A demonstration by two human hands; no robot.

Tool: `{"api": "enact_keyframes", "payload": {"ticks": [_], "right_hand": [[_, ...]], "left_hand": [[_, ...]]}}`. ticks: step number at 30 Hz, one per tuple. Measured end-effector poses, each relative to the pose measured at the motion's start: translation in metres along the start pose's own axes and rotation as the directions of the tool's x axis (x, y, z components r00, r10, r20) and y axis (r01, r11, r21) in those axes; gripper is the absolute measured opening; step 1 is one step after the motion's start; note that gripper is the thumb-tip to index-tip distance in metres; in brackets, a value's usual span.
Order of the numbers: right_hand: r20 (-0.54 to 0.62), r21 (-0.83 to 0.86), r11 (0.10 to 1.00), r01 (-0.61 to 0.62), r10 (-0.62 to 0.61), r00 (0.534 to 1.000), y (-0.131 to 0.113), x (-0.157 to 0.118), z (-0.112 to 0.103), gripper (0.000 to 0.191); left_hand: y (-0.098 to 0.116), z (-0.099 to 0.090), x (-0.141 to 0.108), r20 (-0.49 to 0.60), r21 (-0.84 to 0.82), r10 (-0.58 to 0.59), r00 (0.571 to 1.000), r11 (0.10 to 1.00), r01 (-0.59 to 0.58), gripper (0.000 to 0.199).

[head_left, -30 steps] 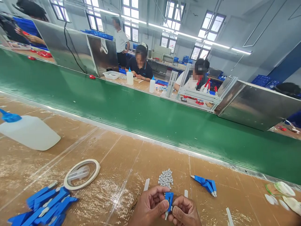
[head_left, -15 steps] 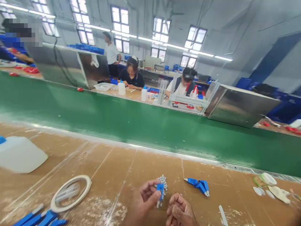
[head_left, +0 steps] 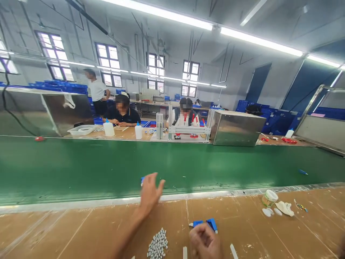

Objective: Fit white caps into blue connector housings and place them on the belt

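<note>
My left hand point(head_left: 151, 192) reaches over the green belt point(head_left: 107, 165) with its fingers apart. A small blue piece point(head_left: 142, 180) lies just beyond its fingertips, partly covered by them. My right hand point(head_left: 205, 239) is curled above the brown table, close to blue pieces point(head_left: 211, 225) that it partly covers; what its fingers hold, if anything, is hidden. Between my forearm and my right hand lies a pile of small grey pieces point(head_left: 157, 244). A pale strip point(head_left: 184, 252) is left of my right hand.
A jar point(head_left: 270, 198), a pale cloth point(head_left: 285, 208) and another pale strip point(head_left: 233, 251) are on the right of the table. Across the belt, people sit near white bottles point(head_left: 109, 128), a metal frame point(head_left: 188, 130) and a metal box point(head_left: 237, 128). Another blue piece point(head_left: 303, 172) lies far right.
My left hand has moved forward from the table over the belt and opened, no longer holding the blue piece. My right hand is now beside the blue pieces. The view has turned right and levelled.
</note>
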State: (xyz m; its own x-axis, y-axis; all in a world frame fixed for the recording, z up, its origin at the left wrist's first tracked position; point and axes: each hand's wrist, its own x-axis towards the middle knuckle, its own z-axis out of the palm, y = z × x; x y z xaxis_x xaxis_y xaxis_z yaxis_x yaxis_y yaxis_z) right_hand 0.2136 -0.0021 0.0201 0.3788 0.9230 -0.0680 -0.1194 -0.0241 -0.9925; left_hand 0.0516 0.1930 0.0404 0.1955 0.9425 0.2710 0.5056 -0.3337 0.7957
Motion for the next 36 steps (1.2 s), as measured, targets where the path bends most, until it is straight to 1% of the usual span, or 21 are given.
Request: {"api": "enact_keyframes", "payload": {"ticks": [1,2,3,5,7,10,13,16,18,20,23,25,27,28,29,30,31,32,33,34,36], "right_hand": [[-0.137,-0.002,0.997,0.074,-0.074,0.988,-0.009,0.003,-0.011,0.043],[-0.238,-0.025,0.992,0.124,-0.126,0.963,-0.017,0.006,-0.021,0.043],[-0.295,-0.037,0.989,0.143,-0.148,0.944,-0.024,0.01,-0.03,0.045],[-0.328,-0.06,0.988,0.141,-0.153,0.932,-0.035,0.016,-0.044,0.049],[-0.31,-0.088,0.989,0.122,-0.144,0.94,-0.039,0.021,-0.05,0.051],[-0.249,-0.15,0.983,0.106,-0.141,0.958,-0.04,0.024,-0.049,0.053],[-0.117,-0.2,0.976,0.091,-0.116,0.986,-0.039,0.02,-0.039,0.056],[0.081,-0.209,0.975,0.075,-0.059,0.995,-0.036,0.011,-0.023,0.058],[0.218,-0.198,0.977,0.072,-0.027,0.976,-0.034,0.004,-0.013,0.056],[0.349,-0.155,0.986,0.068,-0.01,0.937,-0.033,-0.002,-0.006,0.051],[0.49,-0.063,0.994,0.094,-0.052,0.87,-0.037,-0.009,0.0,0.045],[0.515,-0.048,0.99,0.136,-0.092,0.852,-0.04,-0.013,0.002,0.04],[0.52,-0.055,0.986,0.159,-0.108,0.847,-0.041,-0.016,0.003,0.037],[0.521,-0.054,0.985,0.165,-0.114,0.846,-0.04,-0.017,0.004,0.037],[0.521,-0.055,0.983,0.173,-0.119,0.845,-0.038,-0.017,0.004,0.037],[0.52,-0.07,0.98,0.186,-0.124,0.845,-0.035,-0.018,0.004,0.038],[0.518,-0.103,0.972,0.21,-0.128,0.846,-0.032,-0.018,0.003,0.037],[0.516,-0.153,0.956,0.249,-0.137,0.845,-0.03,-0.019,0.003,0.037],[0.517,-0.214,0.931,0.296,-0.149,0.843,-0.028,-0.019,0.004,0.036],[0.519,-0.276,0.9,0.338,-0.156,0.84,-0.028,-0.02,0.005,0.035],[0.543,-0.35,0.847,0.4,-0.164,0.824,-0.031,-0.022,0.007,0.032]], "left_hand": [[0.01,0.014,-0.014,0.112,-0.014,0.076,0.991,0.997,-0.075,0.039],[0.019,0.029,-0.029,0.241,-0.044,0.151,0.959,0.988,-0.145,0.039],[0.029,0.043,-0.041,0.362,-0.076,0.21,0.908,0.978,-0.195,0.041],[0.045,0.066,-0.06,0.501,-0.104,0.263,0.825,0.964,-0.245,0.034],[0.056,0.078,-0.068,0.546,-0.098,0.28,0.789,0.957,-0.272,0.021],[0.062,0.072,-0.072,0.535,-0.074,0.285,0.795,0.953,-0.292,0.013],[0.059,0.048,-0.081,0.508,-0.075,0.294,0.809,0.951,-0.299,0.018],[0.055,0.022,-0.101,0.443,-0.156,0.395,0.805,0.918,-0.364,0.024],[0.053,0.008,-0.116,0.36,-0.216,0.477,0.801,0.878,-0.426,0.029],[0.05,-0.002,-0.128,0.284,-0.247,0.532,0.798,0.845,-0.475,0.033],[0.044,-0.009,-0.143,0.206,-0.339,0.558,0.804,0.811,-0.477,0.034],[0.039,-0.009,-0.151,0.182,-0.453,0.485,0.855,0.813,-0.365,0.029],[0.034,-0.005,-0.158,0.196,-0.62,0.299,0.934,0.776,-0.118,0.022],[0.032,-0.003,-0.16,0.25,-0.709,0.175,0.952,0.703,0.057,0.024],[0.031,-0.001,-0.162,0.348,-0.771,0.057,0.936,0.586,0.251,0.03],[0.031,0.0,-0.164,0.467,-0.788,-0.031,0.884,0.439,0.432,0.037],[0.031,0.001,-0.164,0.584,-0.76,-0.08,0.808,0.296,0.578,0.043],[0.032,0.0,-0.164,0.679,-0.707,-0.093,0.729,0.185,0.682,0.046],[0.033,-0.001,-0.164,0.745,-0.652,-0.085,0.662,0.114,0.749,0.047],[0.034,-0.003,-0.164,0.785,-0.611,-0.07,0.616,0.077,0.788,0.047],[0.035,-0.007,-0.164,0.819,-0.57,-0.039,0.572,0.047,0.82,0.044]]}}
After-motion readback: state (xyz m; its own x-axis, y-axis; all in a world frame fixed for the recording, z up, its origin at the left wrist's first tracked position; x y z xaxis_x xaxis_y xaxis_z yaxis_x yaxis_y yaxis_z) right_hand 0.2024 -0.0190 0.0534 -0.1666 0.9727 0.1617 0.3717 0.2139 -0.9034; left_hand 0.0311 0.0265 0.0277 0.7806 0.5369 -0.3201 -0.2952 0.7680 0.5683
